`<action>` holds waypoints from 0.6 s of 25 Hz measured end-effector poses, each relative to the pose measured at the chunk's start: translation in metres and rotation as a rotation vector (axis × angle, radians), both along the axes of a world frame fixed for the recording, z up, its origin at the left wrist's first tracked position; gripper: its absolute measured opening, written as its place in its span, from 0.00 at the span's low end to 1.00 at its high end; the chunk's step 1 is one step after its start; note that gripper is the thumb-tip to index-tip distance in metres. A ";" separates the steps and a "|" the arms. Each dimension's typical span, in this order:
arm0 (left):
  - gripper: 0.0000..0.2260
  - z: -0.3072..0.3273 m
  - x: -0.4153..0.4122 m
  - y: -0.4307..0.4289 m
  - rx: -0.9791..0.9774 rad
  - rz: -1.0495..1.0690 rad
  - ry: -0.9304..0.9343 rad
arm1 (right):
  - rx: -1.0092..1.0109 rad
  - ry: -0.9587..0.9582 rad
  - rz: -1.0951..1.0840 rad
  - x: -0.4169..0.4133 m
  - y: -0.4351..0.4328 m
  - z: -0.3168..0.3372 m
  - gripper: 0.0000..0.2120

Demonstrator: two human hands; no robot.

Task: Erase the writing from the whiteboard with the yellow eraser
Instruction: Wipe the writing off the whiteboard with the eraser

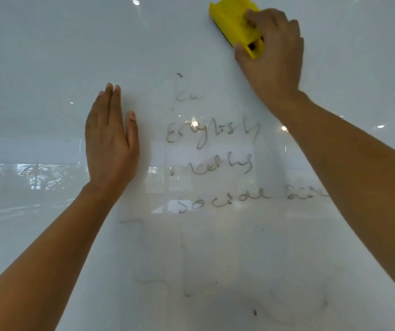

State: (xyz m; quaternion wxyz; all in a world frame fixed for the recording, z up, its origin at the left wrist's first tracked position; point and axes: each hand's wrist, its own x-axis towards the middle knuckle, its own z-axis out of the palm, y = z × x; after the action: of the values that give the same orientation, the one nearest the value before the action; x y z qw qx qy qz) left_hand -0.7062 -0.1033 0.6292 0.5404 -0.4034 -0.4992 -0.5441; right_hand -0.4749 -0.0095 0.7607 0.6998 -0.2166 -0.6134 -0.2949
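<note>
A glossy whiteboard [48, 68] fills the view. Faint grey handwriting [212, 134] runs down its middle in several lines, with smeared traces lower down. The yellow eraser [233, 22] is pressed against the board near the top, above the writing, and my right hand [273, 58] grips its lower right end. My left hand [110, 139] lies flat on the board to the left of the writing, fingers together and pointing up, holding nothing.
The board's shiny surface reflects ceiling lights and plants at the left. No edge or tray of the board is in view. Both forearms reach in from the bottom corners.
</note>
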 end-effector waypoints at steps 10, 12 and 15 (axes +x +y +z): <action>0.21 -0.024 -0.059 -0.020 0.005 -0.185 -0.111 | 0.149 -0.329 0.017 -0.008 -0.006 -0.035 0.23; 0.21 -0.028 -0.063 -0.020 0.007 -0.219 -0.115 | 0.030 -0.072 0.012 -0.019 -0.010 -0.003 0.23; 0.21 -0.032 -0.065 -0.018 0.008 -0.237 -0.100 | 0.007 -0.087 0.034 -0.058 -0.029 -0.010 0.24</action>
State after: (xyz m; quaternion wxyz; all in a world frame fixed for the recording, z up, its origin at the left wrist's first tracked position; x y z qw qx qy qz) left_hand -0.7710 -0.1217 0.5973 0.4485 -0.4297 -0.4721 -0.6255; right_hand -0.5329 -0.0384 0.7503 0.6782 -0.1909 -0.6458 -0.2942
